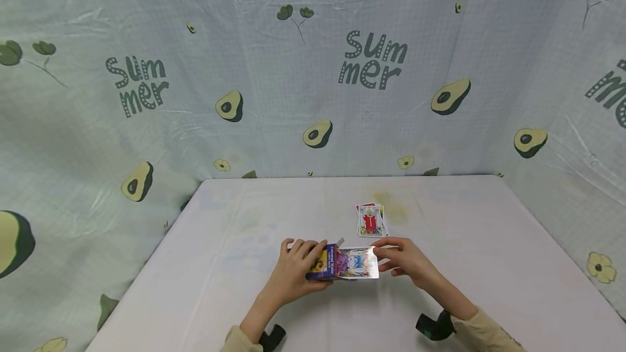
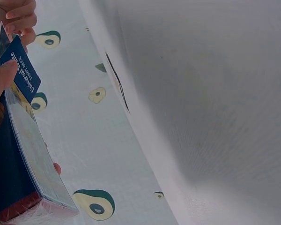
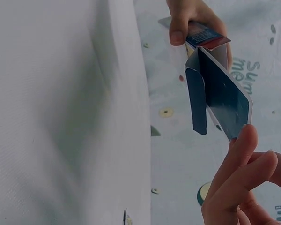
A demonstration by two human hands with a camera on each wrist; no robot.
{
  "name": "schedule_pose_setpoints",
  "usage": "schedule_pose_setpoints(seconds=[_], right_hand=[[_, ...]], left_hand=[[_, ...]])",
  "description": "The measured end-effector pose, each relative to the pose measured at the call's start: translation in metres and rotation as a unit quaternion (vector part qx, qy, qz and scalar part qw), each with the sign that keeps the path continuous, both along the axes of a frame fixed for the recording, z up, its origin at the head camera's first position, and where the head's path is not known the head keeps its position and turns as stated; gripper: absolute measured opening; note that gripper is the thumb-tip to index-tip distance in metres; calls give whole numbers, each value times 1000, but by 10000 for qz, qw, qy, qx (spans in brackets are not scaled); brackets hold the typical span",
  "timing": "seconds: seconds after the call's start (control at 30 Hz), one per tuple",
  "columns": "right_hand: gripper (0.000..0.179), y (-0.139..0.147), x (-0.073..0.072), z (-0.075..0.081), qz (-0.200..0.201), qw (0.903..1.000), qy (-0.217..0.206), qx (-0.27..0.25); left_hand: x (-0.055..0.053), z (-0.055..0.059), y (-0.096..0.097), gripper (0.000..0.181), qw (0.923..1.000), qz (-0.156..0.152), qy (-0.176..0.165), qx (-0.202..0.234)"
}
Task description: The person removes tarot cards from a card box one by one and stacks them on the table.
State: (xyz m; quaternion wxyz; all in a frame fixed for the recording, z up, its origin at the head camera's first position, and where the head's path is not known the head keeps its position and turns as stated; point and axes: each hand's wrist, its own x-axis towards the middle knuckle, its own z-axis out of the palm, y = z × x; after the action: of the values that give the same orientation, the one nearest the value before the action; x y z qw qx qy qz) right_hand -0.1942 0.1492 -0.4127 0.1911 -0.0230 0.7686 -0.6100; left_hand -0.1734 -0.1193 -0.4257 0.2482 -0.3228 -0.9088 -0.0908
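Note:
My left hand (image 1: 292, 275) grips a blue tarot deck box (image 1: 330, 261), which lies sideways above the white table with its mouth to the right. A colourful tarot card (image 1: 359, 263) sticks well out of that mouth. At the card's outer end, the fingertips of my right hand (image 1: 405, 261) pinch its edge. From the right wrist view, the card's dark blue back (image 3: 227, 96) shows beside an open box flap (image 3: 196, 101). The left wrist view shows the box's long side (image 2: 11, 154) under the left thumb. How many cards are inside is hidden.
A small loose pile of cards (image 1: 370, 220) lies face up on the white table (image 1: 274, 205), just beyond the hands. Behind the table's far edge hangs a pale curtain (image 1: 274, 69) printed with avocados. A black wrist strap (image 1: 435, 326) sits on the right forearm.

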Motion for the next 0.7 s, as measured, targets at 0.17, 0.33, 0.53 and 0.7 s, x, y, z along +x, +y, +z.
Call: schedule_pose_setpoints(seconds=[0.17, 0.33, 0.53, 0.7], right_hand=[[43, 3, 1, 1, -75, 10000, -25, 7], [44, 6, 0, 3, -93, 10000, -1, -19], [45, 9, 1, 5, -148, 9999, -27, -70], [46, 12, 1, 4, -333, 9994, -82, -16]], left_hand=[[0, 0, 0, 81, 10000, 27, 89, -21], [-2, 1, -1, 81, 9997, 31, 222, -53], [-3, 1, -2, 81, 9999, 14, 142, -12], [-3, 1, -2, 80, 10000, 49, 63, 33]])
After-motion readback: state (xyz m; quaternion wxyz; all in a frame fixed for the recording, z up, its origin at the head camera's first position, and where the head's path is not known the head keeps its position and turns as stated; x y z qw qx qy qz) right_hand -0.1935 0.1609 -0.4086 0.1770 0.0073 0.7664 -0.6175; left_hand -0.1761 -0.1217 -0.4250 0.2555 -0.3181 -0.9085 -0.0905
